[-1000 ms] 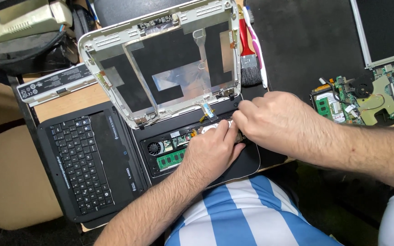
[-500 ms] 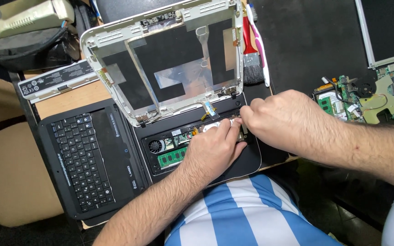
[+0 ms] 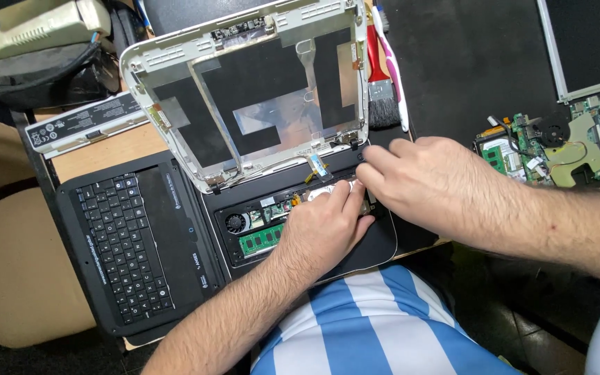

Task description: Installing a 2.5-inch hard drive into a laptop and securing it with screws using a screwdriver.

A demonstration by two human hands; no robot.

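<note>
1. Head view first: we see the black work mat [image 3: 480, 69] filling the upper right of the frame, under nearly everything.
2. At upper centre the white screen lid shell [image 3: 251, 90] stands tilted back, its bare inner side with black patches facing us.
3. Lower left lies the detached black keyboard cover [image 3: 133, 243], flat beside the open base.
4. At centre sits the opened laptop base [image 3: 300, 222], with a fan and a green memory stick [image 3: 262, 241] showing.
5. Our left hand [image 3: 324, 229] lies on the base with fingers curled down, hiding the parts beneath; what it grips we cannot tell.
6. Our right hand [image 3: 432, 182] reaches in from the right, fingertips pinched together near the hinge; anything held is hidden.
7. A loose green circuit board [image 3: 543, 142] lies at right.
8. A white battery pack [image 3: 85, 125] sits upper left.
9. A red-handled brush [image 3: 382, 83] rests just right of the lid.
</note>
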